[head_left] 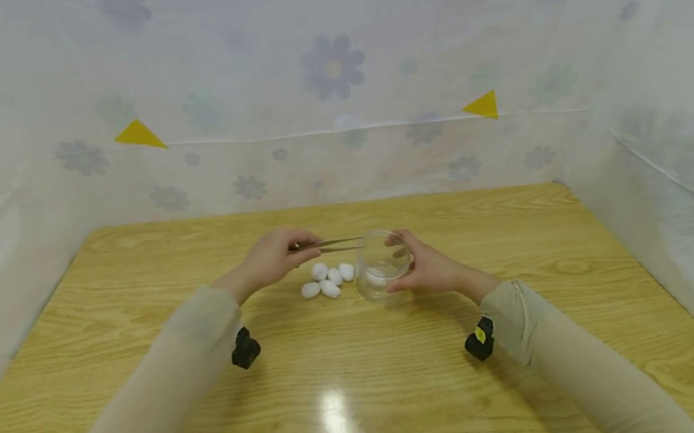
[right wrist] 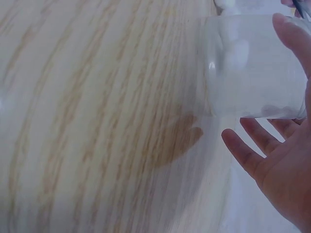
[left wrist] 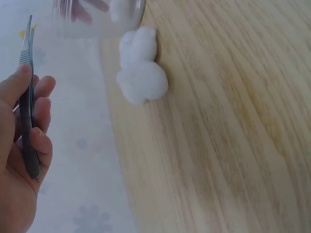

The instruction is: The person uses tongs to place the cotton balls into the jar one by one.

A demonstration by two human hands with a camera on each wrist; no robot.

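- Floral plastic sheeting (head_left: 332, 69) walls in a light wooden table (head_left: 360, 394), with two yellow triangles (head_left: 140, 135) taped to the back sheet.
- Near the table's middle stands a clear plastic jar (head_left: 381, 265), upright with its mouth open to the top; at least one cotton ball shows through its wall near the bottom.
- Four loose cotton balls (head_left: 328, 280) lie in a tight cluster on the table just left of the jar, touching one another.
- Left hand (head_left: 272, 257) pinches metal tweezers (head_left: 334, 245) between thumb and curled fingers; the tweezers lie roughly level, tips pointing right and reaching the jar's rim. Whether the tips hold anything cannot be told.
- From the left wrist view, the tweezers (left wrist: 28, 97) run along the fingers, with the cotton cluster (left wrist: 141, 68) beyond on the wood.
- Right hand (head_left: 432, 267) cups the jar's right side, thumb along the wall nearest the person and fingers round the far side; the right wrist view shows some fingers spread loosely below the jar (right wrist: 252, 68).
- Both forearms wear pale beige sleeves (head_left: 165, 393), each with a small black wrist camera (head_left: 245, 349).
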